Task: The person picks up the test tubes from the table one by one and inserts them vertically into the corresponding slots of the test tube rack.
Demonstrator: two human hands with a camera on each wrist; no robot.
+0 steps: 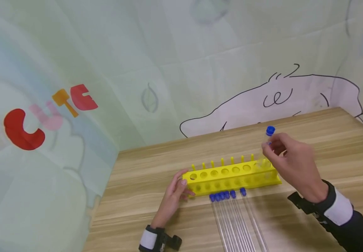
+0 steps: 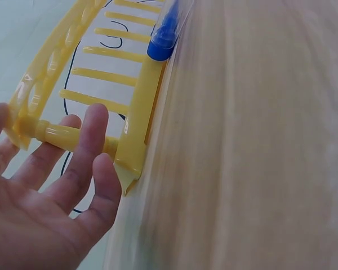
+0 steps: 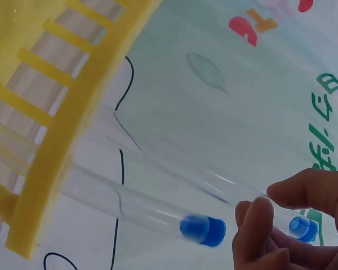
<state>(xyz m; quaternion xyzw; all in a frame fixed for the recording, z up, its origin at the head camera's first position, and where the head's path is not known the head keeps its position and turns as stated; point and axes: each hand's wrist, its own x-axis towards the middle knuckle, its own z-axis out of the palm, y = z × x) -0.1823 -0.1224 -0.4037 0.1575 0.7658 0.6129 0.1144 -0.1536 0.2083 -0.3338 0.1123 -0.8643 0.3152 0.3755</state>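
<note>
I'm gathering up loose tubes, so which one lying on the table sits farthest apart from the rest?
The rightmost blue-capped tube in the head view: a wider gap separates it, while the other lying tubes bunch closer together.

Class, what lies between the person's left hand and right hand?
In the head view, the yellow test-tube rack spans the stretch between the left hand and the right hand.

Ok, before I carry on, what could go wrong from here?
The held test tube, pinched near its blue cap by the right hand, might knock the capped tube standing in the yellow test tube rack. The left hand holds only the opposite end, so pressing down could shift or tip the rack. The loose tubes lying in front may roll if bumped.
</note>
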